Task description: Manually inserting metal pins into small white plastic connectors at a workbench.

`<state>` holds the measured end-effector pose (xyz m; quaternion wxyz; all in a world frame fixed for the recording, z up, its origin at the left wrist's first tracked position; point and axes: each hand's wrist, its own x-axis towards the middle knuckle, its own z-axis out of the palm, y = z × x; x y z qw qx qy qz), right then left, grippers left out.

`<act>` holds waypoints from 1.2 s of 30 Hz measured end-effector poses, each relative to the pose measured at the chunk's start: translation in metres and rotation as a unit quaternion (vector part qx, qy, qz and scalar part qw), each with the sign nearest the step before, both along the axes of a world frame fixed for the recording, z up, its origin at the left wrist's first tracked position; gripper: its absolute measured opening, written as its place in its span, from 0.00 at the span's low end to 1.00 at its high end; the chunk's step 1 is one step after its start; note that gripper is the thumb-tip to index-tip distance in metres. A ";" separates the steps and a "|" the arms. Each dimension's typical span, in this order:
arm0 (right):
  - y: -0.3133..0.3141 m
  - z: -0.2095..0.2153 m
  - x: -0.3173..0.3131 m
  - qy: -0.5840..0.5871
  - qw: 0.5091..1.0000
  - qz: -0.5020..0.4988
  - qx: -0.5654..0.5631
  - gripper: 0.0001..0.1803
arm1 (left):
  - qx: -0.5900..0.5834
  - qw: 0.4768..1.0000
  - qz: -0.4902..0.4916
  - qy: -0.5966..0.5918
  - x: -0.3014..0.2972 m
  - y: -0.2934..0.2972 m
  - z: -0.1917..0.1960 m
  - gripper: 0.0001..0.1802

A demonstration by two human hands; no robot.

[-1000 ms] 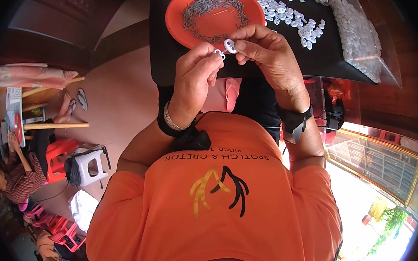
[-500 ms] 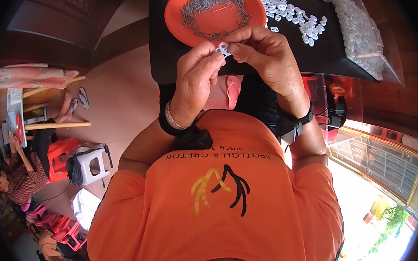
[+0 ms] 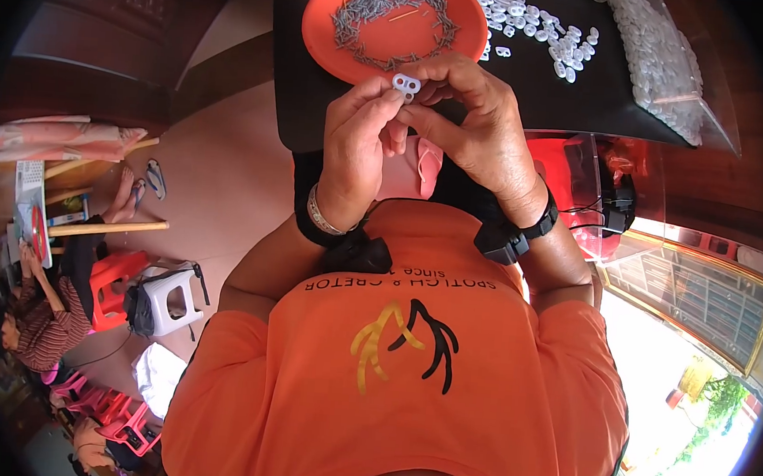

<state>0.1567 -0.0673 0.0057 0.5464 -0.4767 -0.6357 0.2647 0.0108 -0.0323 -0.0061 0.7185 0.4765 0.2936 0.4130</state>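
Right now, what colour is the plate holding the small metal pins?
Orange-red; the plate shows best in the head view, just beyond both hands.

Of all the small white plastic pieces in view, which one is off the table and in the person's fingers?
The small white two-holed plastic piece, pinched between the left hand and right hand just below the orange plate; the others lie heaped on the black table.

Black table [image 3: 320, 101]: orange plate [image 3: 326, 22], white clips [image 3: 538, 28]
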 end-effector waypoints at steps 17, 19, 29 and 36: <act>-0.004 0.007 -0.007 -0.132 0.989 -0.046 0.058 0.16 | -0.012 0.999 0.006 -0.037 0.001 -0.001 0.000 0.15; -0.005 0.008 -0.010 -0.163 0.983 -0.064 0.061 0.16 | -0.031 0.999 0.008 -0.026 0.003 -0.003 0.004 0.15; -0.005 0.006 -0.015 -0.169 0.980 -0.065 0.081 0.11 | 0.021 1.000 0.000 -0.007 -0.001 0.002 -0.003 0.19; -0.004 0.005 -0.014 -0.168 0.981 -0.063 0.079 0.09 | 0.032 1.000 0.002 -0.001 0.000 0.003 -0.005 0.17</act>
